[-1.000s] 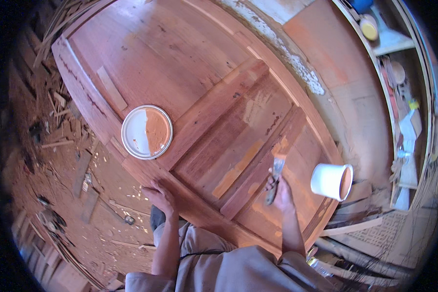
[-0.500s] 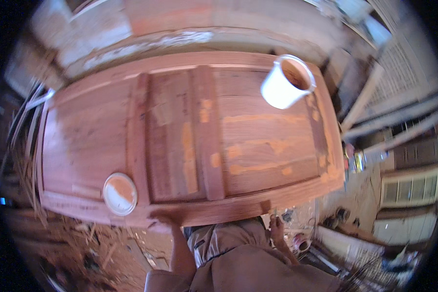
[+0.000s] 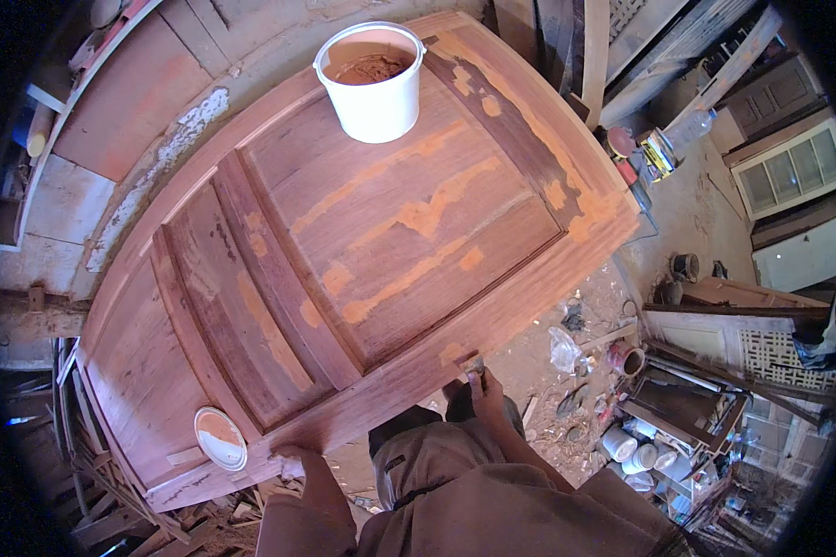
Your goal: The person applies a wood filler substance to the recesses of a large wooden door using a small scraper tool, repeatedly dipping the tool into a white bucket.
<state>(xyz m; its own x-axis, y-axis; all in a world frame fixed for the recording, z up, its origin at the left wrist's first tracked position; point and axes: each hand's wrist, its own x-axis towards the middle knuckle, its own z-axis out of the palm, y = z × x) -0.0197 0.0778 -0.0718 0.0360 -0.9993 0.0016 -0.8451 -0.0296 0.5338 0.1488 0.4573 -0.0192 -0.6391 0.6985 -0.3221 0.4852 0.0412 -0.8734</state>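
Note:
A reddish-brown panelled wooden door (image 3: 529, 306) lies flat in front of me, with orange filler smeared in streaks over its right-hand panel and frame. At its near edge my right hand (image 3: 485, 390) is closed on a small flat putty knife (image 3: 472, 363). The blade touches the edge beside a small orange filler patch (image 3: 451, 353). My left hand (image 3: 293, 460) is curled on the same edge farther left, its fingertips partly hidden. Next to it a round white lid (image 3: 220, 438) with orange filler on it rests on the door.
A white bucket (image 3: 373, 104) of brown-orange filler stands on the door's far side. Scrap wood (image 3: 93, 473) is piled at the left. Wood shavings and rubbish litter the floor at right, near white tubs (image 3: 639, 457) and a wooden frame (image 3: 687, 404). Posts lean beyond the far right corner.
My view has turned, so the door now slants up to the right. My right hand has risen from below the near edge onto it with the putty knife. My left hand stays near the lid.

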